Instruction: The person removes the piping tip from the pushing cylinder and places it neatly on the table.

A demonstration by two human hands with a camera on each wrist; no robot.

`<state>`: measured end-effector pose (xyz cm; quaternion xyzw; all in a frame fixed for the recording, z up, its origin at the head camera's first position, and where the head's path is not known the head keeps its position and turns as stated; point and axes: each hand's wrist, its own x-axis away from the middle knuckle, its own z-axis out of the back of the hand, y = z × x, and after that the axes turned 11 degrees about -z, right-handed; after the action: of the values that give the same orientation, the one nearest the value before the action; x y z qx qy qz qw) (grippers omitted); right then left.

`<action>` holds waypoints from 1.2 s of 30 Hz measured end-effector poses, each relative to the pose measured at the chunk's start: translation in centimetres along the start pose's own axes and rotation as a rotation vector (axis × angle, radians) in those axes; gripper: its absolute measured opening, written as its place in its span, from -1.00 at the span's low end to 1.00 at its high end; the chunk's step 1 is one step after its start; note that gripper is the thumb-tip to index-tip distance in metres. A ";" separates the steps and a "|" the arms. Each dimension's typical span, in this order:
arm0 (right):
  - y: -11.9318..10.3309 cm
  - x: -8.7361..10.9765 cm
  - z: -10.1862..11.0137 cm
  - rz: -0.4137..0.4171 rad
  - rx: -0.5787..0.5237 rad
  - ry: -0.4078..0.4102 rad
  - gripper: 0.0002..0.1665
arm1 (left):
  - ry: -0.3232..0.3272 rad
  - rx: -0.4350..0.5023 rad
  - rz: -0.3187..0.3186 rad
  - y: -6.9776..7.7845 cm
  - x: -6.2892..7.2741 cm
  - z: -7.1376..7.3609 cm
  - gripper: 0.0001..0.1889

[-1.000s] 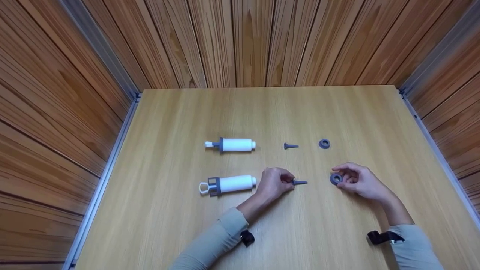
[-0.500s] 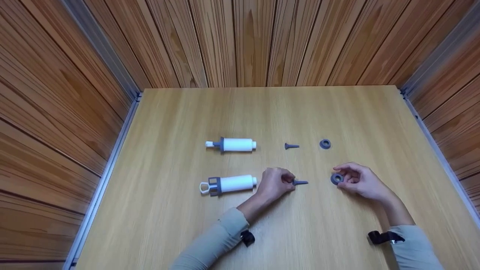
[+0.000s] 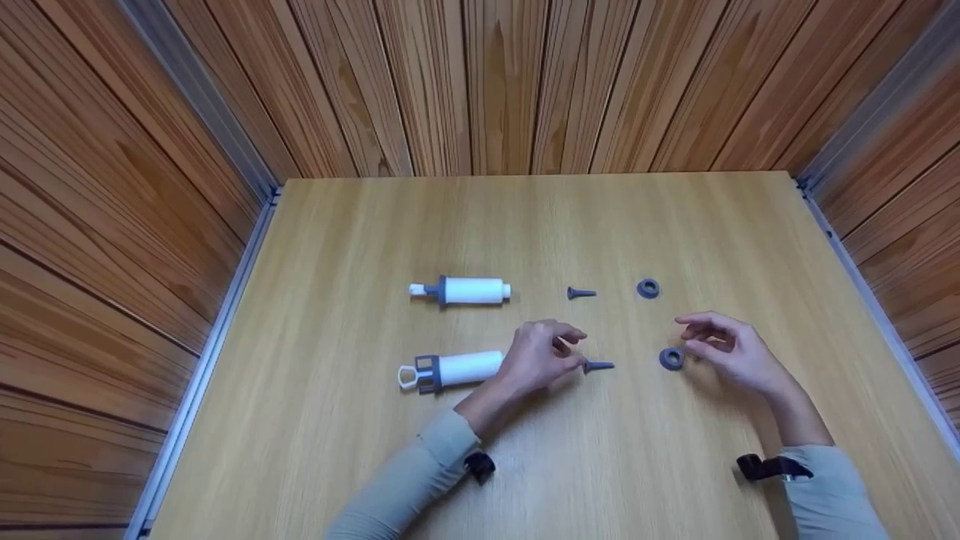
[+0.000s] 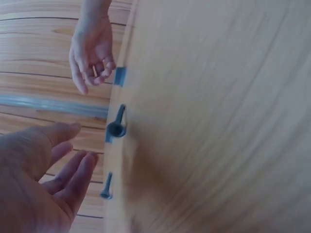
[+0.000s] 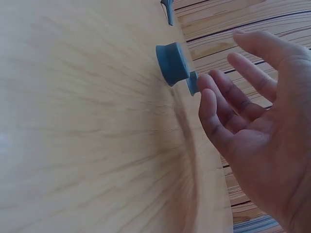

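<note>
My left hand hovers just left of the near grey tapered nozzle, thumb and fingers parted around nothing. In the left wrist view the flared end of that nozzle faces the hand across a gap. A grey flanged ring lies on the table beside my right hand, whose fingers are loosely bent and hold nothing. The right wrist view shows the ring apart from the fingertips. Behind my left hand lies a white syringe-like cylinder with a grey collar and white loop handle, its tip hidden.
Farther back lie a matching white cylinder, a second grey nozzle and a second grey ring, in a row. Wood-patterned walls with metal rails border the wooden table on three sides.
Both hands have let go: the left has left the near nozzle, moving slightly left, and the right has come off the near ring, slightly right and back. Nozzle and ring stay in place.
</note>
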<state>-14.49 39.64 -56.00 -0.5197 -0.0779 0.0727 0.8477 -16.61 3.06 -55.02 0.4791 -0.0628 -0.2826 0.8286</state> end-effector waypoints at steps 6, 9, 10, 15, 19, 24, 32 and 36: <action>-0.4 -0.5 0.1 0.046 -0.056 0.032 -0.62 | -0.036 0.059 -0.062 -0.1 0.5 2.1 -0.54; -0.4 -0.7 0.1 0.060 -0.053 0.040 -0.62 | -0.070 0.045 -0.083 -0.3 1.0 3.2 -0.47; -0.3 -0.8 0.2 0.062 -0.051 0.043 -0.62 | -0.081 0.035 -0.087 -0.4 1.1 3.5 -0.46; 0.0 -0.9 0.6 0.088 -0.065 0.038 -0.61 | -0.087 -0.001 -0.093 -0.9 2.0 5.6 -0.43; 0.5 -0.8 1.1 0.123 -0.107 0.030 -0.56 | -0.057 -0.024 -0.074 -1.6 2.9 7.3 -0.42; 0.8 -0.4 1.6 0.112 -0.086 0.053 -0.58 | -0.011 -0.040 -0.086 -2.7 4.1 9.4 -0.45; 0.4 -0.6 2.3 0.111 -0.060 0.057 -0.59 | 0.075 -0.037 -0.075 -3.9 5.7 13.3 -0.47; -0.1 -1.5 3.0 0.139 -0.090 0.047 -0.58 | 0.133 -0.083 -0.051 -4.5 5.8 15.7 -0.44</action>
<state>-16.60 41.94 -54.63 -0.5629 -0.0247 0.1157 0.8180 -19.52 -13.59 -51.32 0.4636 0.0164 -0.2738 0.8426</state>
